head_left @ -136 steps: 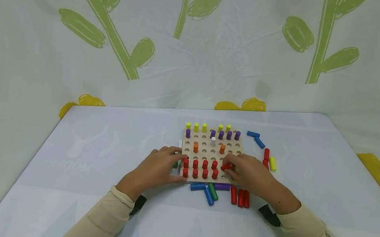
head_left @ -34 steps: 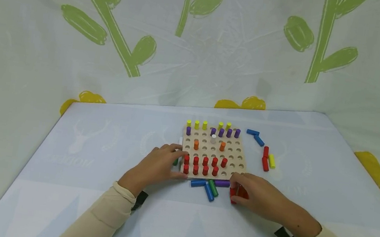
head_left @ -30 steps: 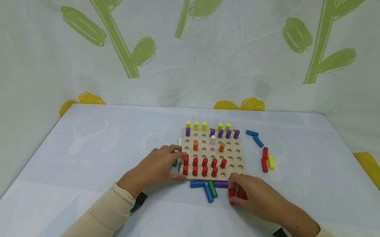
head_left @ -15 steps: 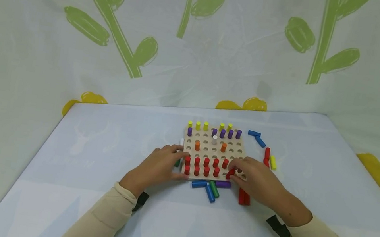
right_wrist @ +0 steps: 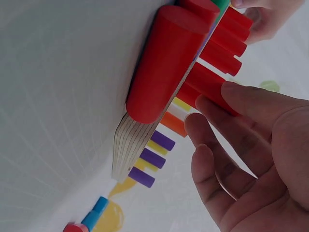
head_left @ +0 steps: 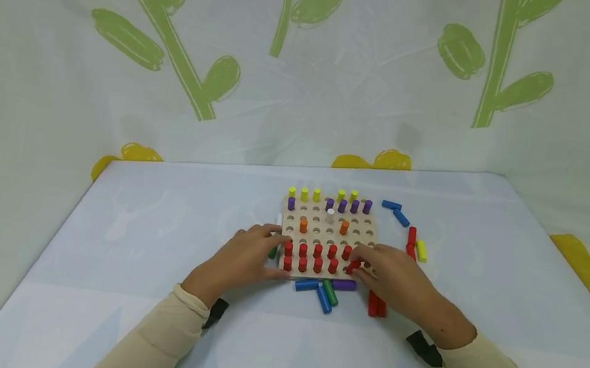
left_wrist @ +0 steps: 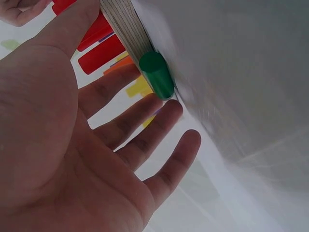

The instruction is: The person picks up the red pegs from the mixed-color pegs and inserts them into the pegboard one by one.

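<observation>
A wooden pegboard [head_left: 329,238] holds upright pegs in yellow, purple, orange, white and red. At its left edge, my left hand [head_left: 246,255] rests with thumb and index finger touching the board, the other fingers spread and fairly straight. Beside those fingers lies a green peg [left_wrist: 157,75] against the board's side. My right hand [head_left: 396,281] pinches a red peg [right_wrist: 210,87] between thumb and fingers at the front row, just right of the standing red pegs [head_left: 318,265]. In the head view this peg tilts over a hole; its lower end is partly hidden.
Loose blue pegs [head_left: 323,298], a green peg [head_left: 330,292] and a purple peg [head_left: 344,285] lie before the board. Two red pegs [head_left: 376,305] lie near my right hand. Blue pegs [head_left: 396,211], red pegs [head_left: 412,240] and a yellow peg [head_left: 421,251] lie to the right.
A red peg was added to the second row. My right hand then picked another red peg from the front and brought it left to the front row. The left hand stays put.
</observation>
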A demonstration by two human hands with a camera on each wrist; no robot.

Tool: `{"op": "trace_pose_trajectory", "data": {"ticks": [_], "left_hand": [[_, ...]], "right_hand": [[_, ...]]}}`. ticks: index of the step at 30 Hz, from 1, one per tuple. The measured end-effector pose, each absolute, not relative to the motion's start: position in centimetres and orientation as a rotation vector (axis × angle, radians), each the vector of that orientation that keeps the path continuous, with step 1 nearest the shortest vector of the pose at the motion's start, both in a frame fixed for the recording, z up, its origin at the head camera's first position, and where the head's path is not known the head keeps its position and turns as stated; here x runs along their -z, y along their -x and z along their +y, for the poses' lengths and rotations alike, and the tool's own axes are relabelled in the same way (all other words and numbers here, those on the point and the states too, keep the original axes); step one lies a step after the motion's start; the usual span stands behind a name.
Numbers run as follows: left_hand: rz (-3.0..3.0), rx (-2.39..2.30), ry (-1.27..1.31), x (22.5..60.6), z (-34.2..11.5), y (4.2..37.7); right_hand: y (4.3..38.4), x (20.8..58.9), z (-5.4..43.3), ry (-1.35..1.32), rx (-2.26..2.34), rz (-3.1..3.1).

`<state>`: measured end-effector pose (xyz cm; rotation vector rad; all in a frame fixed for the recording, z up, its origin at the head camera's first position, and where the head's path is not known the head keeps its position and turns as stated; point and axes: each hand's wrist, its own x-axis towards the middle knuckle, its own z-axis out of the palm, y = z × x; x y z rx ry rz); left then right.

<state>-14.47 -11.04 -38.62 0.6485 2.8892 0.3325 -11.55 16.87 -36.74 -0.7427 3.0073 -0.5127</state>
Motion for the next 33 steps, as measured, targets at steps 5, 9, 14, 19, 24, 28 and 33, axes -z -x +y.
{"op": "trace_pose_trajectory", "data": {"ticks": [5, 9, 14, 19, 24, 28, 33], "left_hand": [[2.896, -0.332, -0.656, 38.64, -11.11, 14.42], [2.890, -0.346, -0.649, 38.63, -11.07, 14.46], [2.884, -0.342, -0.642, 38.66, -11.07, 14.51], [2.895, -0.336, -0.649, 38.54, -11.05, 14.55], [2.890, -0.344, -0.638, 38.42, -10.97, 14.52], [2.884, -0.340, -0.631, 38.45, -10.99, 14.49], [2.880, -0.350, -0.632, 38.47, -10.99, 14.36]], "right_hand": [[11.49, 36.73, 16.73, 0.743, 0.482, 3.017], [11.56, 36.67, 16.72, 0.753, 0.468, 3.023], [11.61, 36.80, 16.71, 0.763, 0.450, 3.020], [11.79, 36.88, 16.72, 0.777, 0.406, 3.022], [11.83, 36.88, 16.73, 0.762, 0.391, 3.001], [11.74, 36.91, 16.70, 0.749, 0.400, 2.981], [11.64, 36.92, 16.79, 0.756, 0.416, 2.973]]}}
